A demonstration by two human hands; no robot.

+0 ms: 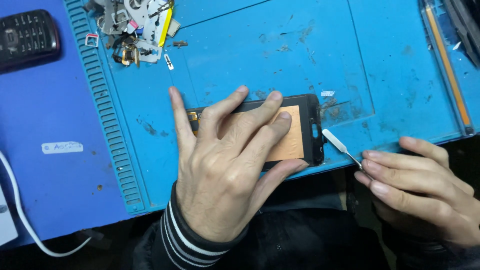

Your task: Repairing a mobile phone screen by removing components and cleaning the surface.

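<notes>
A black phone display assembly [311, 125] lies face down on the blue work mat [280, 50], showing a copper-coloured back panel [292, 140]. My left hand [225, 160] rests flat on it, fingers spread and pressing it down. My right hand [425, 185], at the mat's front edge, grips a thin metal spatula tool [336, 142]. The tool's flat white-looking tip sits just right of the display's end, close to its edge.
A pile of small metal and plastic phone parts [135, 25] lies at the mat's top left. A dark keypad phone [27, 37] sits at the far left, a white cable [20, 215] runs along the lower left, and a tool tray [450, 60] stands at right.
</notes>
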